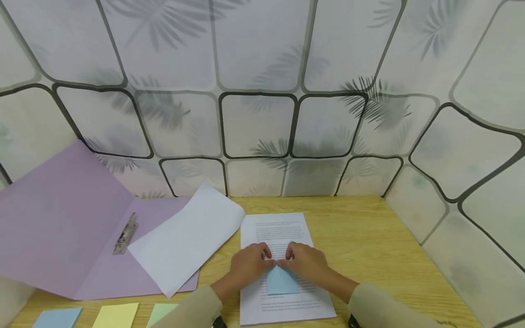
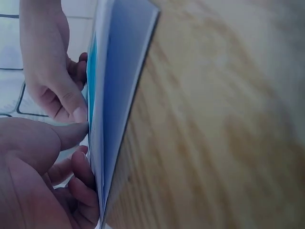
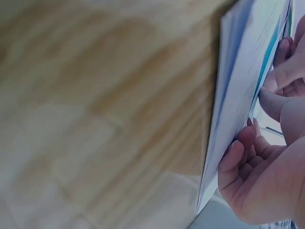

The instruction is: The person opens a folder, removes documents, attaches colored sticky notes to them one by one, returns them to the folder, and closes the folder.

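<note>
A light blue sticky note (image 1: 283, 282) lies on a stack of printed sheets (image 1: 287, 310) on the wooden table. My left hand (image 1: 251, 260) and right hand (image 1: 305, 260) meet at the note's upper edge. Both thumbs stretch inward and press there, tip to tip. In the left wrist view the left hand's fingers (image 2: 83, 171) are bent and touch the paper, apart from its thumb. Bent fingers (image 3: 233, 162) of the right hand likewise rest against the page in the right wrist view. The note's top edge is partly hidden under the thumbs.
A purple folder (image 1: 61, 218) with a metal clip (image 1: 125, 234) stands open at the left. A blank white sheet (image 1: 190, 239) lies askew across it. Blue (image 1: 57, 317), yellow (image 1: 116, 315) and green (image 1: 161, 313) sticky notes lie along the front. A patterned wall (image 1: 258, 127) borders the table's back.
</note>
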Demonstrator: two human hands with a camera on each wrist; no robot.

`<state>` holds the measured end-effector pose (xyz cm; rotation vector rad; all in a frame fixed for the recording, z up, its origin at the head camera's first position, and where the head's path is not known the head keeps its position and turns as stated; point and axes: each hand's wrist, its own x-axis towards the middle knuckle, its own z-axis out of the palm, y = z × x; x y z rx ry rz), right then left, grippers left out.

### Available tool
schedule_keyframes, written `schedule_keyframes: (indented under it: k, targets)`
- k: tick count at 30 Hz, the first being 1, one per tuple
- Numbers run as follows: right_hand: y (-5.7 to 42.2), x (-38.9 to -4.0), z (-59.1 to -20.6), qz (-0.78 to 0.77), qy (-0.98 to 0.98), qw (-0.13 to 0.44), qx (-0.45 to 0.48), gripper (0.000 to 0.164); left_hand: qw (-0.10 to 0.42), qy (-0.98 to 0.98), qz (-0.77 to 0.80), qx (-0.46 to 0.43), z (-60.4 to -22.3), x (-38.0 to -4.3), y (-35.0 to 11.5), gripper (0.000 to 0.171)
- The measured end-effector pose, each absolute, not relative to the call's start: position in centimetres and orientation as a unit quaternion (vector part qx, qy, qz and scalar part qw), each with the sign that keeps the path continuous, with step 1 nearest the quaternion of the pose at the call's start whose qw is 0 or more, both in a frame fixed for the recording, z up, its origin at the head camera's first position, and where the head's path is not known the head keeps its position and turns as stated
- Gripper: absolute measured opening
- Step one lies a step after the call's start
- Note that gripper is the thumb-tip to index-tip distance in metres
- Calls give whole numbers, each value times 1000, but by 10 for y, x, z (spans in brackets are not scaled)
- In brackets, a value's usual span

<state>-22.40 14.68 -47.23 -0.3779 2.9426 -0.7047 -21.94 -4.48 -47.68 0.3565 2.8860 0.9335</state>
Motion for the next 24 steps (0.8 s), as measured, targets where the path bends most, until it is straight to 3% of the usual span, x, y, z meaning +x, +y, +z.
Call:
schedule_keyframes:
  k: [7,13,20,24]
  targets:
    - [159,-225,-467,-231,965,64,-109,20,52,930,337,134,-479,-219,-53,7]
    - [176,-227,-465,-233,967,66,-85,19,46,911,380,153,-482,-219,-64,11]
    - [195,-241,-466,-301,943,83,-111,13,96,865,474,132,-475,-216,-82,18]
    - [218,-249,-464,-298,940,61,-153,29,58,856,504,99,-464,-209,-108,20]
